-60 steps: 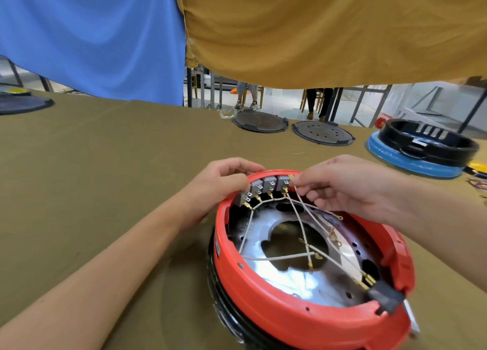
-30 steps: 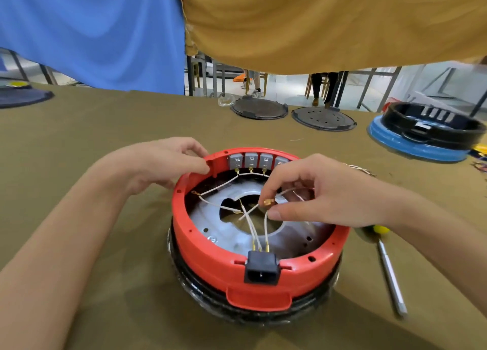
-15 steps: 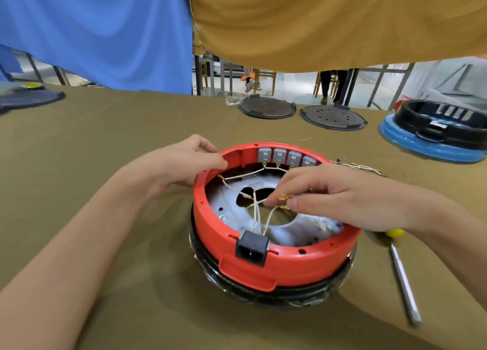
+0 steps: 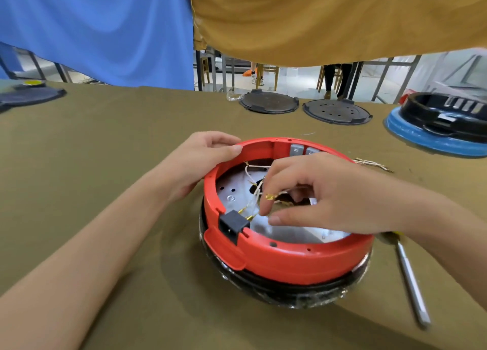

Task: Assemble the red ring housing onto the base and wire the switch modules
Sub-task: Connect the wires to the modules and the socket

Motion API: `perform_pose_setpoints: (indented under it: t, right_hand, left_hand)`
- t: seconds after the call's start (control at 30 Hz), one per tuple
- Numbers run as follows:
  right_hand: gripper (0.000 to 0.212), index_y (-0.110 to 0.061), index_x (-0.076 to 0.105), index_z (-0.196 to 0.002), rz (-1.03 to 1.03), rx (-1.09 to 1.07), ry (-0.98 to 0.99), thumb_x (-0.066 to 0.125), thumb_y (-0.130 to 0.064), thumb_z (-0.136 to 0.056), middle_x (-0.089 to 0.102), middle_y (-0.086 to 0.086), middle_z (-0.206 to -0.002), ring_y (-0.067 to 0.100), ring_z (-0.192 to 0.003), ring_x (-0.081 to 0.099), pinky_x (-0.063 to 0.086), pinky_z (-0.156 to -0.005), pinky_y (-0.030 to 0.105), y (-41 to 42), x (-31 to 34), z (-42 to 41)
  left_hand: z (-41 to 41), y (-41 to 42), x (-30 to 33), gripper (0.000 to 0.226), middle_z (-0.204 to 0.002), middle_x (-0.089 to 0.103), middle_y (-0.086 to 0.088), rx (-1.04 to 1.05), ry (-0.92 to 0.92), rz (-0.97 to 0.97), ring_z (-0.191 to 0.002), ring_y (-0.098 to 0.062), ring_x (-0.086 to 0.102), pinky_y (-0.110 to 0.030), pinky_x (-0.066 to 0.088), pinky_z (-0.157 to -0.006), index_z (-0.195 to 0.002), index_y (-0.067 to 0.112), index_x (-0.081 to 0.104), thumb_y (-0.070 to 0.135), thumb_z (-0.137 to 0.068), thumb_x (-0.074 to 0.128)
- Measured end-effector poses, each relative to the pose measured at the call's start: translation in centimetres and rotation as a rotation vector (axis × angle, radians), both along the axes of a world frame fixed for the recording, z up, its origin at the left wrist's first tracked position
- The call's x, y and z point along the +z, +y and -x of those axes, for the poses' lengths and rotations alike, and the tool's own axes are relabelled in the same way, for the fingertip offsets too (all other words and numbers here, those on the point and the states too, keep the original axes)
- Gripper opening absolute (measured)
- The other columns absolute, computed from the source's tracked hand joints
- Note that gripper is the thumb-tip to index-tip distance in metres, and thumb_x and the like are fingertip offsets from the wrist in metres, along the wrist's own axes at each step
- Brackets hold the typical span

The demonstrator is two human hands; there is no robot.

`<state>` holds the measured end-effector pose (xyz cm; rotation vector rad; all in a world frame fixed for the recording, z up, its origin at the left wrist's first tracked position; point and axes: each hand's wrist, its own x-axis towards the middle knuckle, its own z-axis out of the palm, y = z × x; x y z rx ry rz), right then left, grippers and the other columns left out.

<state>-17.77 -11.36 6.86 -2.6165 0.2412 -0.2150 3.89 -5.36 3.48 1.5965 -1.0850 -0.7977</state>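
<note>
Steadying the red ring housing (image 4: 290, 254) with my left hand (image 4: 200, 162), I am curling its fingers over the housing's far-left rim, thumb outside. The housing is sitting on the black base (image 4: 290, 289), which is resting on the counter (image 4: 105, 144) in front of me. My right hand (image 4: 324, 196) is reaching down inside the housing, and its fingers are pinching a white wire near its brass terminal (image 4: 271, 197), just above the metal plate (image 4: 276, 228) on the housing's floor. Other wires (image 4: 254, 199) are running from the black socket (image 4: 233, 224) at the housing's near-left wall toward the grey switch modules (image 4: 300, 149) on its far wall.

To do this step well, I am judging that the terminal should be kept level and lined up with its tab before any push, gripping the metal rather than the wire so the crimp is not strained. Holding the rim firmly should be stopping the housing from turning. A screwdriver (image 4: 411, 283) is lying right of the housing, and a spare wire bundle (image 4: 371, 163) beyond its far-right rim.
</note>
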Motion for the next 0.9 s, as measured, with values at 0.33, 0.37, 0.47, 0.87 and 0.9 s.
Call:
perform_pose_setpoints:
  t: [0.33,0.37,0.47,0.87,0.9]
  right_hand:
    - [0.003,-0.025,0.073,-0.089,0.134,0.048,-0.106,0.072,-0.023,-0.088,0.057,-0.019,-0.086,0.005,-0.083,0.059,0.046,-0.072,0.021,0.6,-1.2,-1.3]
    - [0.002,-0.023,0.073,-0.088,0.156,0.043,-0.115,0.072,-0.021,-0.088,0.057,-0.019,-0.086,0.003,-0.083,0.059,0.046,-0.073,0.019,0.7,-1.3,-1.3]
    - [0.003,-0.022,0.073,-0.086,0.128,0.000,-0.087,0.073,-0.020,-0.088,0.059,-0.017,-0.084,0.004,-0.078,0.058,0.043,-0.069,0.017,0.7,-1.1,-1.1]
    - [0.027,-0.042,0.064,-0.117,0.152,-0.446,-0.278,0.046,-0.032,-0.100,0.045,-0.013,-0.091,-0.005,-0.089,0.049,0.034,-0.074,0.005,-3.0,0.8,5.1]
    - [0.028,-0.035,0.066,-0.120,0.172,-0.523,-0.292,0.050,-0.022,-0.100,0.048,-0.012,-0.091,-0.004,-0.088,0.050,0.035,-0.073,0.005,-3.2,0.0,5.5]
  left_hand:
    - [0.6,0.6,-0.1,0.032,-0.119,0.066,-0.014,-0.008,-0.042,-0.042,-0.091,-0.020,0.062,-0.049,0.048,-0.098,-0.110,0.015,0.063,-0.006,-0.090,0.052]
    - [0.6,0.6,-0.1,0.033,-0.120,0.066,-0.015,-0.011,-0.047,-0.037,-0.092,-0.021,0.062,-0.050,0.047,-0.099,-0.111,0.014,0.063,-0.008,-0.089,0.052]
    - [0.6,0.5,-0.2,0.034,-0.119,0.066,-0.015,-0.010,-0.046,-0.017,-0.093,-0.019,0.062,-0.047,0.048,-0.098,-0.113,0.011,0.064,-0.009,-0.089,0.052]
    - [-1.7,0.3,0.0,0.031,-0.106,0.075,-0.011,0.053,0.085,0.013,-0.083,-0.019,0.070,-0.031,0.057,-0.085,-0.118,0.010,0.069,0.000,-0.089,0.064]
    - [-2.1,0.3,0.0,0.030,-0.105,0.075,-0.012,0.070,0.088,0.016,-0.081,-0.018,0.070,-0.032,0.057,-0.084,-0.117,0.010,0.070,0.000,-0.089,0.065]
